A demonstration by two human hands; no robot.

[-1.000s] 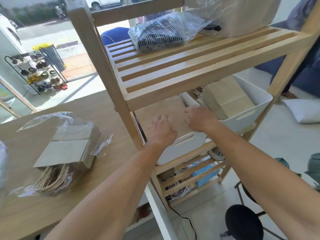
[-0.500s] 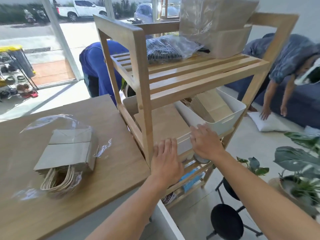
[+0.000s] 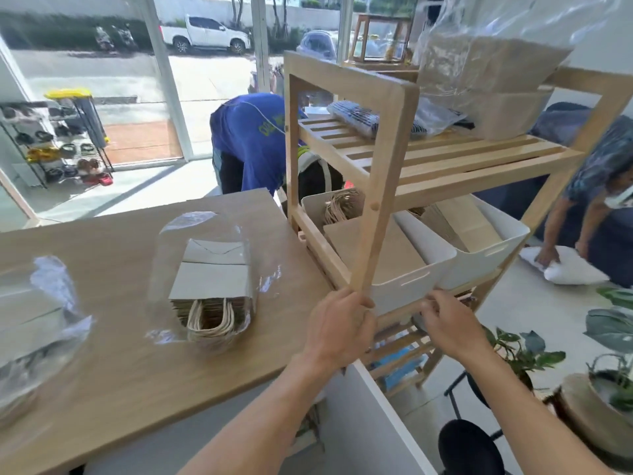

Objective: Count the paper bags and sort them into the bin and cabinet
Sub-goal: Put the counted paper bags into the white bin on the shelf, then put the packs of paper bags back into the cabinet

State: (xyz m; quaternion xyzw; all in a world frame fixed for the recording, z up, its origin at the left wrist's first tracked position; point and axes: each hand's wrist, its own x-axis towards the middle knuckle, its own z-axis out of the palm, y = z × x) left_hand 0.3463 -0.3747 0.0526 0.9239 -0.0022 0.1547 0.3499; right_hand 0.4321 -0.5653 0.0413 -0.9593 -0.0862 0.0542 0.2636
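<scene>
Lying flat in the white bin (image 3: 411, 289), paper bags (image 3: 402, 255) are looking light and bendable, best pinched at stack edges; left hand (image 3: 337, 323) is gripping the rack post (image 3: 387, 173), right hand (image 3: 445, 323) is showing curled fingers, hold unclear

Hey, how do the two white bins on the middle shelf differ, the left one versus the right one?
The left bin holds paper bags lying flat; the right bin holds its bags standing on edge, leaning. In this view the shelf post crosses the left bin, while the right bin shows unobstructed. Both are white with a slot handle in front, side by side.
</scene>
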